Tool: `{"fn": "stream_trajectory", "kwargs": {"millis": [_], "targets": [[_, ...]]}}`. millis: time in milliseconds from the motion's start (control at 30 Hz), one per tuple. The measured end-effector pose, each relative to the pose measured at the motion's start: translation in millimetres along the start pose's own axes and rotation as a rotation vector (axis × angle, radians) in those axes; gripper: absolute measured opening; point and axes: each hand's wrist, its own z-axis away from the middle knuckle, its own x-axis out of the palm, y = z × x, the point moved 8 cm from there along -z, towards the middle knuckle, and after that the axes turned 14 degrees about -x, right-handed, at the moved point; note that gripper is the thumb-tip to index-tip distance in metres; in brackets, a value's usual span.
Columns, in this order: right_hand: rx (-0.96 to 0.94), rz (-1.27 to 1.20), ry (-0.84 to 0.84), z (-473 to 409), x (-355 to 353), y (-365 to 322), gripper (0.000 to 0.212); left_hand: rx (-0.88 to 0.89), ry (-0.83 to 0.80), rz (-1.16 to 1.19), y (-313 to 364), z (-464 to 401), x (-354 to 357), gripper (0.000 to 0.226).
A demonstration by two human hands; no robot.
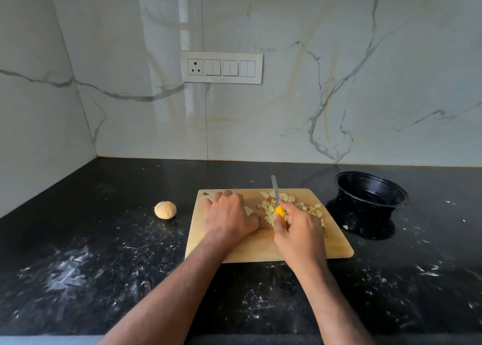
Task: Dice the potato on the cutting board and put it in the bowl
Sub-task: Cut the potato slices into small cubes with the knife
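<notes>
Your right hand (297, 230) is gripping the knife (276, 196) over the diced potato (287, 206) at the frame's centre; your left hand (229, 214) is pressing flat on the cutting board (260, 248). The bowl (370, 193) is sitting right, nearer your knife hand.

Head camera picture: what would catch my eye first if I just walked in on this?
Probably the yellow-handled knife, gripped by the right hand over a heap of diced potato on the wooden cutting board. The left hand rests on the board beside it. A black bowl sits right of the board, a whole potato left.
</notes>
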Motion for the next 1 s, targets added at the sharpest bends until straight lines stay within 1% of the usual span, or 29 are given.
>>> {"fn": "stream_trajectory", "kwargs": {"millis": [267,367,467,567,700,867,933,1000], "targets": [[-0.049,-0.019,-0.069,8.4,4.3,-5.3,0.030,0.030,-0.070,0.063,2.1,-4.2,1.5,0.039],[-0.054,-0.023,-0.101,11.0,5.5,-7.1,0.033,0.042,-0.118,0.120,1.3,-6.6,-1.9,0.030],[-0.065,-0.012,-0.135,13.0,7.6,-8.9,0.036,0.065,-0.186,0.151,-1.4,-9.2,-3.3,0.027],[-0.064,-0.005,-0.152,14.3,8.9,-8.8,0.037,0.124,-0.247,0.137,-2.8,-11.1,-3.0,0.024],[-0.082,-0.003,-0.169,15.4,11.4,-10.6,0.039,0.281,-0.319,0.185,-4.2,-14.4,-4.5,0.017],[-0.086,-0.018,-0.194,16.5,11.7,-10.2,0.039,0.448,-0.404,0.225,-6.4,-16.4,-8.4,0.029],[-0.097,-0.013,-0.197,16.5,11.5,-11.8,0.039,0.468,-0.454,0.243,-8.9,-15.0,-8.6,0.035],[-0.104,-0.008,-0.202,17.3,11.0,-12.7,0.039,0.435,-0.465,0.298,-12.7,-14.4,-11.2,0.035]]}}
